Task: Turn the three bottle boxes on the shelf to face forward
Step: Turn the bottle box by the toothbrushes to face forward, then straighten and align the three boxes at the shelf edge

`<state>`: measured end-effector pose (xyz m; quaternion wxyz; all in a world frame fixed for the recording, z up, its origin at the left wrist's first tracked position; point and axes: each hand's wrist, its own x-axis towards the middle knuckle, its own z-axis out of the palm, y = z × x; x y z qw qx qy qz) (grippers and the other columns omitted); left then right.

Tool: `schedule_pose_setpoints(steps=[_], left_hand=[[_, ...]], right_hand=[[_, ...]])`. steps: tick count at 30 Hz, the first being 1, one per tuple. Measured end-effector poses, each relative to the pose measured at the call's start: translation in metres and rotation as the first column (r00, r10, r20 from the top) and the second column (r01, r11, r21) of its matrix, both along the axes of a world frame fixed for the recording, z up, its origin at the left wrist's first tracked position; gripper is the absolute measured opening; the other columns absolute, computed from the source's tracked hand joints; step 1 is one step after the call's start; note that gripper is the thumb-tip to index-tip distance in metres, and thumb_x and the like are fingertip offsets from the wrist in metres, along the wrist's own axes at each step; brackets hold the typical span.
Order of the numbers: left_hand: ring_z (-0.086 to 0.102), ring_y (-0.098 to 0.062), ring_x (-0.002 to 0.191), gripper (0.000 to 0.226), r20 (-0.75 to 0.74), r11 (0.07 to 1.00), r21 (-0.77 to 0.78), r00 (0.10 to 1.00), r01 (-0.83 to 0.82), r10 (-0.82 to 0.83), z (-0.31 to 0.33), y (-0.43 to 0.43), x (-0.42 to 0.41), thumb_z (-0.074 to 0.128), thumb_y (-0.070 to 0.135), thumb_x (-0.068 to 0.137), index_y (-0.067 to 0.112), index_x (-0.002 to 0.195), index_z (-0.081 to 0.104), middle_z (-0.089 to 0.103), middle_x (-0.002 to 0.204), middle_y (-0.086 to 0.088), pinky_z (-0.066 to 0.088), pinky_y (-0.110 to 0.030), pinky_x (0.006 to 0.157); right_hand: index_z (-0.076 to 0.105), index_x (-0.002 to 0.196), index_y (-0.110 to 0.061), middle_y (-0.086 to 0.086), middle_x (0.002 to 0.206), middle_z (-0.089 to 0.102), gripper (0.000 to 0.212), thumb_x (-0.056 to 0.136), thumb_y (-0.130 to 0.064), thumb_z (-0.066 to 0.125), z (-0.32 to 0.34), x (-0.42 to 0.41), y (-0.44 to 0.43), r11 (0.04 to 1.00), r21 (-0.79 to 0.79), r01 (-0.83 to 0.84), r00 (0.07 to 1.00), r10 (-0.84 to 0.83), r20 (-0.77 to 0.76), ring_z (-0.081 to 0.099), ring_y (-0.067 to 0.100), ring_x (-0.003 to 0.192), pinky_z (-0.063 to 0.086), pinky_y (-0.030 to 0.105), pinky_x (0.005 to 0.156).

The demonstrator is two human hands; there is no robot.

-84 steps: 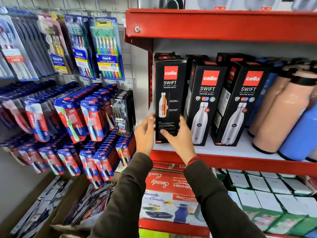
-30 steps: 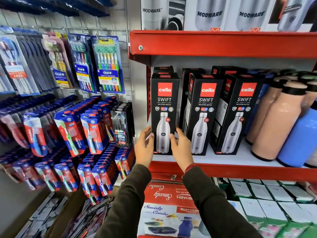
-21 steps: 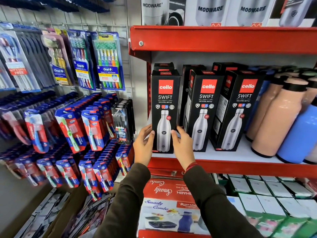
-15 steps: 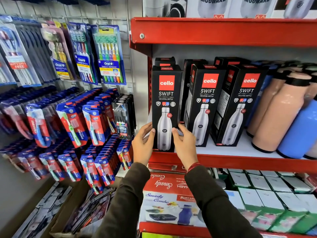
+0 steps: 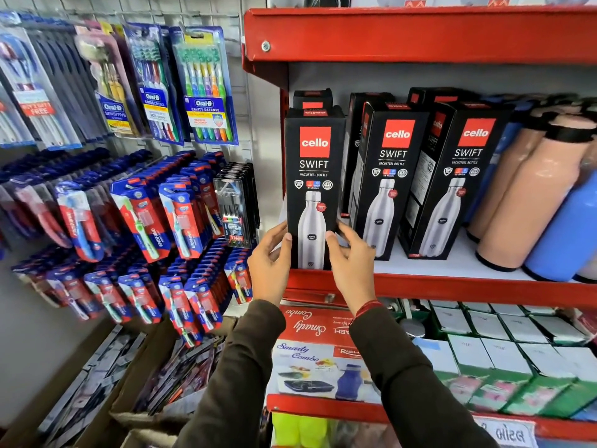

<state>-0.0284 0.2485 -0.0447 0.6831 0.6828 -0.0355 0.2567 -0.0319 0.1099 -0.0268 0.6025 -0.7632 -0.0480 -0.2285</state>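
Note:
Three black Cello Swift bottle boxes stand in a row on the red shelf. The left box shows its front face with the steel bottle picture squarely to me. My left hand grips its lower left edge and my right hand grips its lower right edge. The middle box and the right box stand angled, with their fronts and left sides both showing. More black boxes stand behind them.
Peach bottles and a blue bottle stand right of the boxes. Toothbrush packs hang on the wall grid at left. The lower shelf holds a red combo box and small white and green boxes.
Since 2.8 s ago the left box has been turned from a side panel to its front face and set at the shelf's front edge. Both hands stay on its lower edges.

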Motion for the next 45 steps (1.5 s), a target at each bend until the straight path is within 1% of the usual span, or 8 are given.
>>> schedule_pose_setpoints(steps=[4, 11, 16, 20, 27, 32, 40, 45], left_hand=[[0.064, 0.008, 0.107, 0.03, 0.025, 0.999, 0.002, 0.998, -0.052, 0.052, 0.001, -0.01, -0.007, 0.059, 0.023, 0.098, 0.05, 0.111, 0.06, 0.067, 0.113, 0.023, 0.049, -0.01, 0.09], [0.057, -0.019, 0.115, 0.026, 0.197, 0.932, 0.029, 0.916, -0.362, 0.349, -0.003, -0.048, -0.019, 0.054, 0.015, 0.099, 0.02, 0.124, 0.059, 0.061, 0.122, 0.003, 0.047, -0.037, 0.1], [0.057, -0.022, 0.105, 0.027, 0.334, 0.946, 0.09, 0.904, -0.312, 0.267, 0.012, -0.09, -0.022, 0.052, -0.001, 0.096, 0.011, 0.117, 0.063, 0.058, 0.111, 0.001, 0.048, -0.036, 0.095], [0.053, -0.012, 0.128, 0.034, 0.37, 0.964, 0.227, 0.928, -0.136, 0.044, 0.021, -0.122, -0.012, 0.045, 0.0, 0.1, 0.007, 0.131, 0.058, 0.06, 0.132, -0.005, 0.041, -0.026, 0.109], [0.024, -0.017, 0.152, 0.05, 0.014, 0.984, 0.181, 1.0, -0.002, 0.0, 0.017, -0.152, 0.036, 0.037, 0.011, 0.105, 0.005, 0.154, 0.025, 0.028, 0.162, -0.008, 0.013, -0.002, 0.113], [0.048, -0.023, 0.138, 0.04, -0.226, 0.998, 0.031, 0.973, 0.056, -0.048, 0.012, -0.149, 0.057, 0.037, 0.021, 0.106, 0.01, 0.142, 0.05, 0.056, 0.144, -0.009, 0.033, -0.022, 0.11], [0.058, -0.015, 0.116, 0.036, -0.22, 0.998, 0.06, 0.975, -0.007, 0.021, 0.01, -0.149, 0.052, 0.04, 0.025, 0.105, 0.009, 0.13, 0.061, 0.066, 0.13, -0.009, 0.036, -0.018, 0.095], [0.058, -0.017, 0.121, 0.038, -0.221, 0.996, 0.064, 0.973, -0.057, 0.069, 0.006, -0.149, 0.042, 0.043, 0.026, 0.104, 0.009, 0.132, 0.061, 0.066, 0.131, -0.008, 0.039, -0.022, 0.1]], right_hand=[[0.054, 0.134, -0.023, -0.015, 0.109, 0.062, 0.036, 0.098, -0.028, 0.052, -0.001, 0.0, -0.008, 0.999, -0.004, -0.049, 0.999, 0.049, -0.009, 0.064, -0.006, 0.089, 0.044, -0.001, 0.069], [0.06, 0.125, -0.023, -0.002, 0.125, 0.062, 0.028, 0.098, -0.019, 0.05, 0.0, -0.004, -0.046, 0.998, 0.012, 0.063, 0.989, -0.064, 0.132, 0.059, -0.004, 0.105, 0.044, 0.005, 0.084], [0.053, 0.131, -0.022, 0.0, 0.134, 0.047, 0.034, 0.098, -0.019, 0.051, 0.007, 0.006, -0.084, 0.987, 0.075, 0.139, 0.972, -0.15, 0.18, 0.05, -0.004, 0.119, 0.046, 0.025, 0.101], [0.04, 0.144, -0.017, 0.0, 0.148, 0.039, 0.046, 0.099, -0.027, 0.049, 0.005, 0.023, -0.1, 0.989, 0.014, 0.149, 0.984, -0.15, 0.094, 0.039, 0.011, 0.137, 0.035, 0.033, 0.115], [0.036, 0.146, -0.006, 0.011, 0.152, 0.04, 0.047, 0.101, -0.021, 0.043, 0.008, 0.047, -0.112, 0.996, -0.027, 0.08, 0.988, -0.083, -0.129, 0.034, 0.024, 0.143, 0.024, 0.028, 0.113], [0.04, 0.143, -0.004, 0.013, 0.147, 0.047, 0.047, 0.101, -0.023, 0.046, 0.009, 0.051, -0.116, 0.997, -0.024, 0.076, 0.982, -0.079, -0.172, 0.041, 0.026, 0.139, 0.03, 0.031, 0.112], [0.043, 0.141, -0.004, 0.012, 0.144, 0.05, 0.046, 0.099, -0.022, 0.049, 0.011, 0.046, -0.116, 0.998, 0.004, 0.066, 0.983, -0.065, -0.169, 0.045, 0.023, 0.135, 0.029, 0.02, 0.103], [0.048, 0.138, -0.004, -0.006, 0.116, 0.052, 0.041, 0.099, -0.018, 0.049, 0.015, 0.032, -0.116, 0.999, 0.023, 0.046, 0.987, -0.042, -0.156, 0.048, 0.005, 0.112, 0.032, 0.009, 0.091]])
